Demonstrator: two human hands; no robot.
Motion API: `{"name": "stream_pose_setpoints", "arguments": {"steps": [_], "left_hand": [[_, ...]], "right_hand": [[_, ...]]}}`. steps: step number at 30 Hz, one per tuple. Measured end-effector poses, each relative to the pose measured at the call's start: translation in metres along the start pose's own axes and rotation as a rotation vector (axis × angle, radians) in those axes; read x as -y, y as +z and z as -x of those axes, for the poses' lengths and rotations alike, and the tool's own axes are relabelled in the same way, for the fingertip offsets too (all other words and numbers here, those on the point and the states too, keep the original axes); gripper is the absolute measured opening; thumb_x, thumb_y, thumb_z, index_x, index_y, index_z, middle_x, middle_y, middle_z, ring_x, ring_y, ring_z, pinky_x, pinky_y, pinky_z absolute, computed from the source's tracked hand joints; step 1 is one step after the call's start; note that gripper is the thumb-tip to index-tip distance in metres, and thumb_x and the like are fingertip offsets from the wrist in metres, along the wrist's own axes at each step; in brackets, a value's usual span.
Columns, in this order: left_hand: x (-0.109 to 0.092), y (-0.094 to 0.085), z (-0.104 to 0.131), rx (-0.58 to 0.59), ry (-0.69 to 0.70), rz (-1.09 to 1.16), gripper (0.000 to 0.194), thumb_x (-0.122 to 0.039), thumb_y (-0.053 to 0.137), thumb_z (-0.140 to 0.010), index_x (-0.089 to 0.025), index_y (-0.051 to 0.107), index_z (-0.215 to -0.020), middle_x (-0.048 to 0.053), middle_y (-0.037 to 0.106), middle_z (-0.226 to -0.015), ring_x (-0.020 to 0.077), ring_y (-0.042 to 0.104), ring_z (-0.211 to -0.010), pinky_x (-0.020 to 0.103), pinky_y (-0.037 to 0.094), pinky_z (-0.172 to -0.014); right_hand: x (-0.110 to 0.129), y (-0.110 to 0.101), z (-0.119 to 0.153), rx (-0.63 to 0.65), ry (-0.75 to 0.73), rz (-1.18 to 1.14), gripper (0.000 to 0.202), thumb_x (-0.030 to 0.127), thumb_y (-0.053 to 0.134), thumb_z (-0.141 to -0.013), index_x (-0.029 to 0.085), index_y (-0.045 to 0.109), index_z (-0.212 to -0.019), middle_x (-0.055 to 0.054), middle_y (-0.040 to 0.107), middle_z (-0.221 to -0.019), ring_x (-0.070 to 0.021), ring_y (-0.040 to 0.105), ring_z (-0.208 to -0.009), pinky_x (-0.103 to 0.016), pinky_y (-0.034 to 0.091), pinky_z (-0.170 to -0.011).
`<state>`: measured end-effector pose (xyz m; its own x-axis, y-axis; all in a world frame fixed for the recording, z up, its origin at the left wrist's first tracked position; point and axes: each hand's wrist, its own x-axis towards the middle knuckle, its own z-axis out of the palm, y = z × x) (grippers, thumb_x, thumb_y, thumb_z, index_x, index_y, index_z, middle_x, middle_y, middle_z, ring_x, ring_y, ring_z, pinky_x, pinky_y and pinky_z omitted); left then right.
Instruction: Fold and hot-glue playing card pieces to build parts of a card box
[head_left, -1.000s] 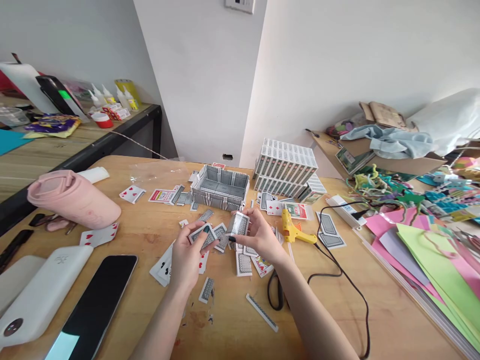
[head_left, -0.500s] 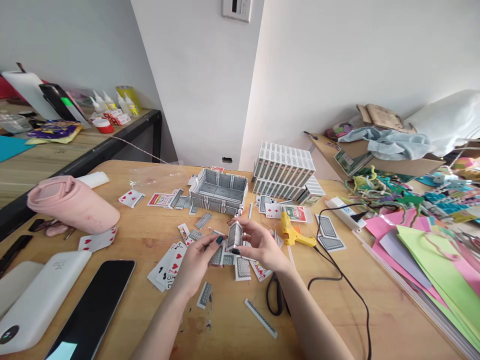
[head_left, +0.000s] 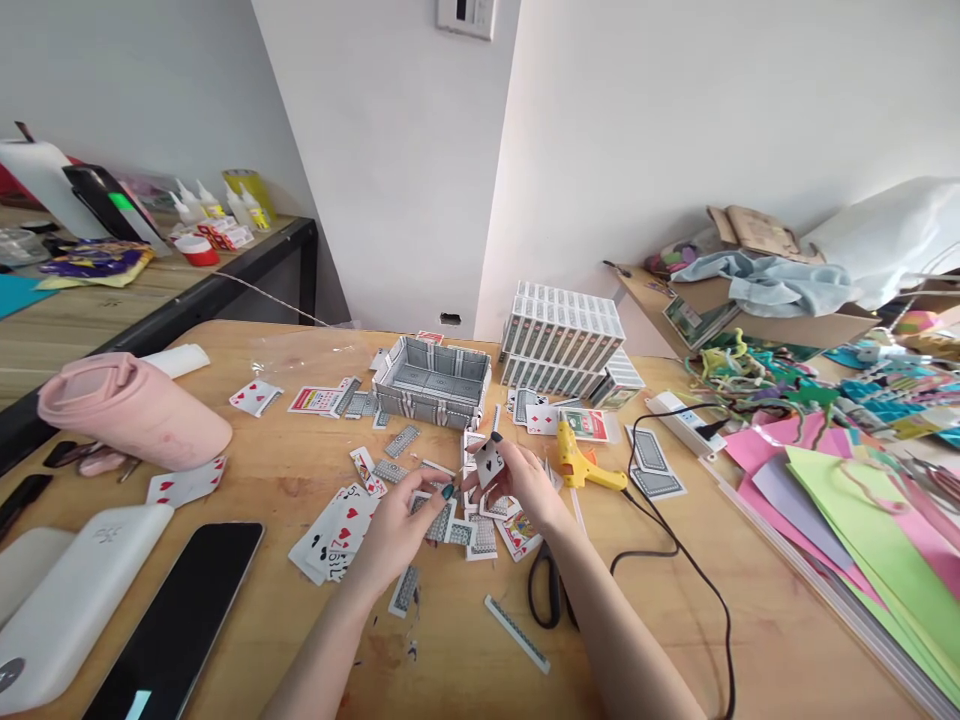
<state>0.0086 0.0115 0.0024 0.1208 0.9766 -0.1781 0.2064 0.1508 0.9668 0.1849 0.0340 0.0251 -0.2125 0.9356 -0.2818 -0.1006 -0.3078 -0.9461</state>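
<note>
In my right hand is a small card piece, its white face with black spade marks turned toward me. My left hand is just left of it, thumb and fingers pinched together; whatever lies between them is too small to make out. Cut card pieces lie under and around both hands. Beyond them stands an open box made of grey patterned cards. A fan of playing cards rests beside my left wrist. Black-handled scissors lie partly under my right forearm.
A yellow glue gun with a black cable lies to the right. Stacked card boxes stand behind. At left are a pink roll, a white power bank and a phone. Coloured paper covers the right side.
The card piece has turned from its grey patterned side to its white spade side. My left hand has come away from it, leaving it in my right hand. The view has shifted slightly.
</note>
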Motion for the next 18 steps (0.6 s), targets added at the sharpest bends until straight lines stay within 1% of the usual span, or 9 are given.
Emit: {"name": "stream_pose_setpoints", "arguments": {"steps": [2, 4, 6, 7, 9, 11, 13, 16, 18], "left_hand": [[0.004, 0.000, -0.003, -0.018, 0.096, -0.160, 0.016, -0.030, 0.057, -0.076, -0.023, 0.066, -0.087, 0.005, 0.066, -0.091, 0.0229, 0.060, -0.089, 0.033, 0.047, -0.077], [0.006, 0.000, -0.004, -0.082, 0.221, -0.287, 0.017, -0.027, 0.056, -0.076, -0.023, 0.067, -0.088, 0.007, 0.064, -0.096, 0.0249, 0.059, -0.095, 0.037, 0.044, -0.086], [0.003, 0.001, -0.001, -0.146, 0.379, -0.365, 0.024, -0.023, 0.055, -0.075, -0.023, 0.067, -0.096, 0.008, 0.060, -0.106, 0.0266, 0.052, -0.108, 0.041, 0.039, -0.095], [0.001, 0.002, 0.001, -0.148, 0.446, -0.377, 0.030, -0.021, 0.055, -0.075, -0.024, 0.065, -0.103, 0.009, 0.057, -0.112, 0.0267, 0.048, -0.113, 0.041, 0.035, -0.099], [-0.004, 0.002, 0.007, -0.087, 0.503, -0.339, 0.042, -0.016, 0.052, -0.075, -0.025, 0.058, -0.116, 0.008, 0.054, -0.121, 0.0252, 0.044, -0.119, 0.041, 0.032, -0.102], [-0.009, 0.003, 0.012, -0.001, 0.466, -0.255, 0.050, -0.015, 0.051, -0.077, -0.026, 0.050, -0.126, 0.008, 0.053, -0.125, 0.0237, 0.046, -0.117, 0.038, 0.036, -0.100], [-0.012, 0.005, 0.015, 0.028, 0.391, -0.177, 0.050, -0.017, 0.052, -0.077, -0.026, 0.050, -0.126, 0.008, 0.056, -0.122, 0.0229, 0.054, -0.108, 0.035, 0.043, -0.092], [-0.011, 0.007, 0.012, -0.054, 0.273, -0.101, 0.034, -0.023, 0.056, -0.076, -0.025, 0.062, -0.109, 0.007, 0.065, -0.107, 0.0219, 0.061, -0.089, 0.032, 0.048, -0.078], [-0.010, 0.007, 0.009, -0.106, 0.205, -0.075, 0.025, -0.025, 0.058, -0.073, -0.024, 0.067, -0.097, 0.006, 0.068, -0.098, 0.0219, 0.062, -0.085, 0.030, 0.049, -0.072]], "right_hand": [[-0.002, -0.002, -0.003, 0.038, 0.111, -0.067, 0.048, 0.054, 0.036, -0.082, 0.013, 0.057, -0.093, -0.005, 0.064, -0.058, -0.0114, 0.051, -0.040, -0.020, 0.034, -0.038], [-0.004, -0.002, -0.004, 0.084, 0.202, -0.097, 0.047, 0.053, 0.033, -0.082, 0.013, 0.058, -0.084, -0.005, 0.064, -0.055, -0.0099, 0.047, -0.035, -0.019, 0.029, -0.035], [-0.007, -0.002, -0.004, 0.123, 0.264, -0.087, 0.048, 0.052, 0.031, -0.083, 0.013, 0.058, -0.075, -0.006, 0.063, -0.052, -0.0093, 0.045, -0.033, -0.019, 0.028, -0.033], [-0.008, -0.001, -0.004, 0.136, 0.276, -0.065, 0.048, 0.052, 0.031, -0.083, 0.014, 0.057, -0.071, -0.006, 0.063, -0.051, -0.0090, 0.044, -0.032, -0.018, 0.028, -0.033], [-0.010, 0.001, -0.002, 0.144, 0.270, 0.019, 0.050, 0.052, 0.032, -0.084, 0.014, 0.056, -0.063, -0.006, 0.062, -0.049, -0.0084, 0.043, -0.030, -0.018, 0.028, -0.031], [-0.011, 0.003, 0.000, 0.135, 0.243, 0.130, 0.054, 0.055, 0.034, -0.084, 0.015, 0.054, -0.055, -0.006, 0.061, -0.047, -0.0081, 0.042, -0.029, -0.018, 0.029, -0.030], [-0.011, 0.006, 0.003, 0.136, 0.227, 0.211, 0.057, 0.061, 0.036, -0.082, 0.015, 0.053, -0.052, -0.006, 0.060, -0.046, -0.0085, 0.044, -0.029, -0.019, 0.032, -0.029], [-0.009, 0.011, 0.007, 0.190, 0.249, 0.253, 0.057, 0.068, 0.037, -0.079, 0.016, 0.053, -0.059, -0.005, 0.062, -0.049, -0.0109, 0.050, -0.032, -0.020, 0.037, -0.031], [-0.005, 0.009, 0.010, 0.208, 0.238, 0.310, 0.055, 0.066, 0.037, -0.080, 0.016, 0.056, -0.067, -0.005, 0.063, -0.054, -0.0121, 0.055, -0.036, -0.021, 0.041, -0.035]]}}
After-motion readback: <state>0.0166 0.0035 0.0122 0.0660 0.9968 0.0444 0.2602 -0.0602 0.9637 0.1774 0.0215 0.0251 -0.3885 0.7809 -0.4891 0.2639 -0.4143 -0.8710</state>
